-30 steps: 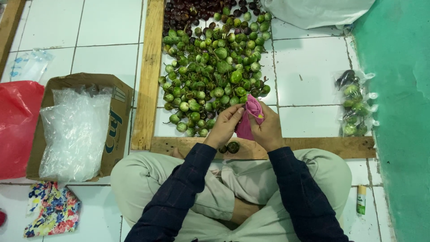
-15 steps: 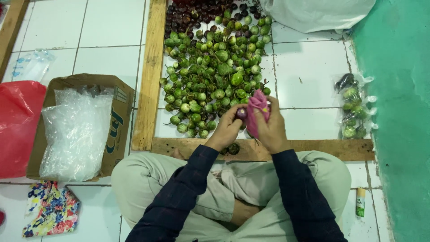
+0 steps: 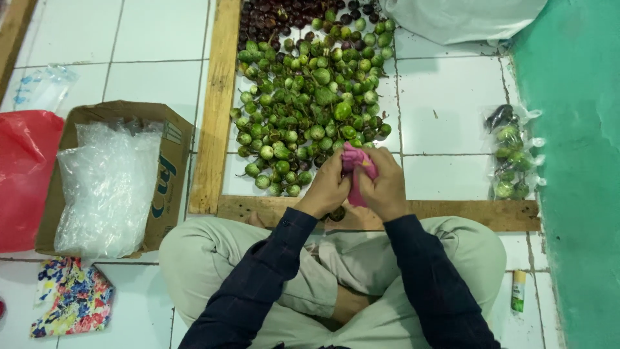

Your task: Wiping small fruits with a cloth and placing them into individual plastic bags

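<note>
At six o'clock of the green fruit pile [image 3: 310, 103], a pink cloth [image 3: 357, 169] is clamped between left hand [image 3: 329, 187] and right hand [image 3: 387, 189], only one bagged batch [image 3: 510, 152] lies at three o'clock, and most fruit is judged unhandled.

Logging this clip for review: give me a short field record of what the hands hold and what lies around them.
left hand: gripping the pink cloth from its left side
right hand: gripping the same cloth from the right
grip: both hands closed on the cloth; whether anything is inside it cannot be seen
in front: heap of small green round fruit, dark ones at the far end
border: wooden frame
left: cardboard box of clear plastic bags, red bag
right: bagged fruit
</note>
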